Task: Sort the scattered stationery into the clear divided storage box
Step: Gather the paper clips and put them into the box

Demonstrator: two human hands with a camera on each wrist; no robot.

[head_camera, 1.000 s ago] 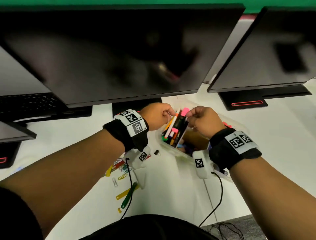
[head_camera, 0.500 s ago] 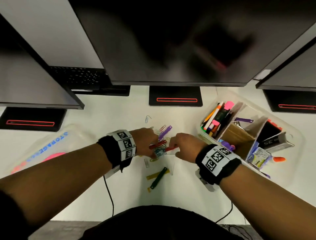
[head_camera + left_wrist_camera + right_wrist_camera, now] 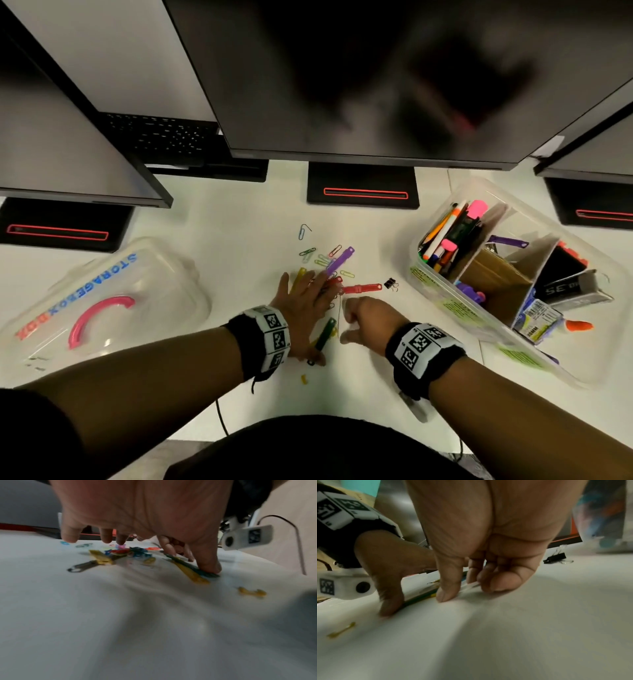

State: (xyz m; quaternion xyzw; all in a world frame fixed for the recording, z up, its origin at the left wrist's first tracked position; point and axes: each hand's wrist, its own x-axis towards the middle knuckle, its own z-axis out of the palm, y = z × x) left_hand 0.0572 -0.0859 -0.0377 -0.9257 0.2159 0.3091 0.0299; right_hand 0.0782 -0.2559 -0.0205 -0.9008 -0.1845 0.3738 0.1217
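The clear divided storage box (image 3: 579, 370) stands at the right, with pens (image 3: 445, 236) in its left compartment and a purple fastener strip (image 3: 507, 241) in the middle one. Scattered paper clips (image 3: 308, 253), a purple strip (image 3: 339, 261) and a red strip (image 3: 363, 288) lie mid-desk. My left hand (image 3: 306, 296) lies flat with spread fingers on this pile, its thumb (image 3: 208, 566) pressing a green strip (image 3: 325, 334). My right hand (image 3: 351, 317) sits just right of it, fingers curled, pinching a thin pale strip (image 3: 473, 585) at the desk surface.
The box lid (image 3: 102, 301) with its pink handle lies at the left. A black binder clip (image 3: 390, 283) sits between the pile and the box. A small yellow piece (image 3: 303, 378) lies near my left wrist. Monitors and their stands (image 3: 363, 186) line the back.
Both hands left the pen compartment of the box and came down to the clip pile. The left hand has since flattened onto it; the right hand has drawn back slightly.
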